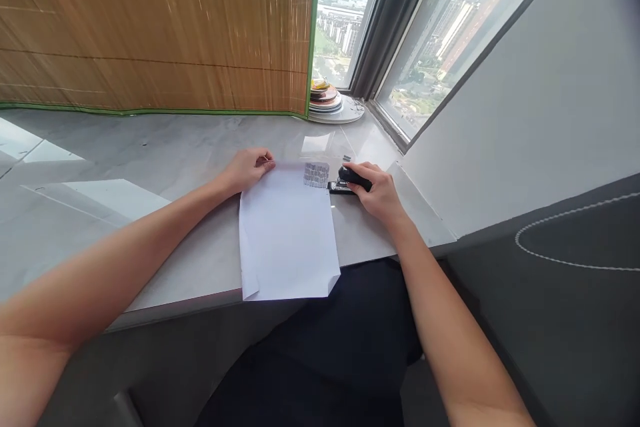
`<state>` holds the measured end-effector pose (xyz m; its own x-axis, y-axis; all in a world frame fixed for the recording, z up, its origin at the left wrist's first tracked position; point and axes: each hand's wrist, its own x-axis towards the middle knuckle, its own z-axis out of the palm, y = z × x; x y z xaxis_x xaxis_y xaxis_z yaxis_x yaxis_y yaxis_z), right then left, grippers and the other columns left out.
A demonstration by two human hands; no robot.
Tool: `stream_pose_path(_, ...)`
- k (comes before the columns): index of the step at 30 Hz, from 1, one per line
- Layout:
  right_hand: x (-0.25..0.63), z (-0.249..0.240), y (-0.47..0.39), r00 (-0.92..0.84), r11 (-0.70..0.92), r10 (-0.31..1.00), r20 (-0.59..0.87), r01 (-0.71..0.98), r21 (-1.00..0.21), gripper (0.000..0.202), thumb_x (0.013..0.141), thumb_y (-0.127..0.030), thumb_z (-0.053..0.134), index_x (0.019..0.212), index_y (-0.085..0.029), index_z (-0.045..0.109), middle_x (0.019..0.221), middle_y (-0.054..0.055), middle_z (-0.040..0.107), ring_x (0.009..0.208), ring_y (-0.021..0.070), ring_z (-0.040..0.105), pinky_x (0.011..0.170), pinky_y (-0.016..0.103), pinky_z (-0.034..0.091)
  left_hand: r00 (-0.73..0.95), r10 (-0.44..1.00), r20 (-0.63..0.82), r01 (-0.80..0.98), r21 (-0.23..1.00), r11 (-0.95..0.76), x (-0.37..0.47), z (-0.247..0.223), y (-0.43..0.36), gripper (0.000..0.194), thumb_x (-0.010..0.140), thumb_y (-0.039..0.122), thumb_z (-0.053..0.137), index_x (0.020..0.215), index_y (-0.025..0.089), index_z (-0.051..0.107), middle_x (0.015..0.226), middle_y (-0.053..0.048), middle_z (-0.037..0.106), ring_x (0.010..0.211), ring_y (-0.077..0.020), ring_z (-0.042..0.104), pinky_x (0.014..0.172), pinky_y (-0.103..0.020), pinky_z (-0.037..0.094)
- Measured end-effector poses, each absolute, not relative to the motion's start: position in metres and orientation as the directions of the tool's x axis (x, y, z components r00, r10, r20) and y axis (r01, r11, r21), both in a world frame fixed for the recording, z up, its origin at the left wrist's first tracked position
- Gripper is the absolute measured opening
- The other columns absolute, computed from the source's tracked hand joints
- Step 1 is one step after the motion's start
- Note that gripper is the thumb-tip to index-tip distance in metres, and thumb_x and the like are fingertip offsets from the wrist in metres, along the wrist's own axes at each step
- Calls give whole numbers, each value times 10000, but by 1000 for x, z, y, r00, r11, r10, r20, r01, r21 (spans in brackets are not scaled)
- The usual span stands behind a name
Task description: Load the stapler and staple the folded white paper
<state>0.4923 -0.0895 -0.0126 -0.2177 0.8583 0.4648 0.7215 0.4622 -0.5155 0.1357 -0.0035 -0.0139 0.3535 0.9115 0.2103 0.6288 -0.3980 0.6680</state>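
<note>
White paper sheets [287,240] lie on the grey marble ledge, their lower edge hanging over its front, with the bottom right corner curled. A block of dark printed or written marks shows at the top right of the paper. My left hand [250,169] pinches the top left corner between thumb and fingers. Closed around the top of a black stapler [354,179] is my right hand [377,192], just right of the paper. The stapler's base rests on the ledge, its front end at the paper's right edge. Whether paper lies between its jaws is too small to tell.
Stacked plates [327,105] stand at the back by the window corner. A bamboo blind [160,27] hangs behind the ledge [195,140] on the left. A white wall [525,93] bounds the right side, with a beaded cord [545,257] lower down.
</note>
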Motion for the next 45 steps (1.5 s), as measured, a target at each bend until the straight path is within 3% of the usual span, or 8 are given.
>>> stream_pose_path(7,484,-17,-94,-223,475,840,495,742,-473,496,1022,-235,610,1491,-364,705,1282,70,775,1160,331,704,1069,594,570,307,928,212,683,630,-370,140,-14,-9,184,1010,384,697,986,208,743,1011,-63,785,1011,-272,713,967,-417,559)
stream_pose_path(11,484,-19,-94,-224,468,841,493,759,-453,498,1061,-315,596,1550,-383,664,1261,73,772,1136,336,698,1059,601,549,365,817,446,728,410,-549,156,-9,-34,161,1041,309,660,1111,183,733,1282,-133,705,1277,-353,612,1178,-579,451)
stream_pose_path(13,483,-20,-94,-219,460,843,491,768,-447,490,1091,-346,548,1568,-395,653,1238,76,773,1125,336,692,1055,593,535,490,737,465,631,394,-668,172,-13,-54,172,1080,311,609,1131,211,739,1343,-123,670,1302,-341,601,1199,-576,446)
stream_pose_path(17,479,-21,-94,-209,449,838,504,788,-421,467,1120,-345,486,1543,-390,679,1222,73,769,1090,315,683,1042,556,509,589,719,369,482,553,-679,201,-43,-79,400,945,525,832,1271,308,750,1461,-114,607,1442,-430,538,1180,-614,486)
stream_pose_path(20,477,-22,-94,-211,442,829,518,815,-376,461,1125,-322,474,1525,-387,694,1197,71,766,1083,306,678,1038,539,484,543,765,346,496,603,-625,206,-66,-78,509,926,631,824,1321,319,748,1488,-130,603,1505,-485,487,1145,-649,497)
stream_pose_path(25,479,-23,-91,-234,441,821,521,839,-318,514,1117,-263,445,1558,-415,660,1228,66,755,1097,310,668,1018,525,461,734,647,205,530,423,-735,198,-48,-81,617,1008,696,667,1546,394,636,1718,-62,501,1644,-461,348,1281,-669,344)
stream_pose_path(30,476,-24,-92,-247,420,825,508,870,-260,522,1102,-230,457,1536,-426,673,1236,61,753,1124,310,653,1030,514,411,805,592,38,567,245,-787,201,-11,-94,632,1124,590,452,1724,391,437,1855,-53,294,1705,-423,243,1346,-694,183)
stream_pose_path(45,468,-21,-98,-251,357,851,462,920,-158,517,1059,-246,514,1521,-417,670,1242,80,737,1169,339,594,1041,528,352,809,586,48,567,205,-798,204,-13,-93,630,1124,568,468,1728,393,436,1856,-62,290,1694,-439,268,1332,-711,202)
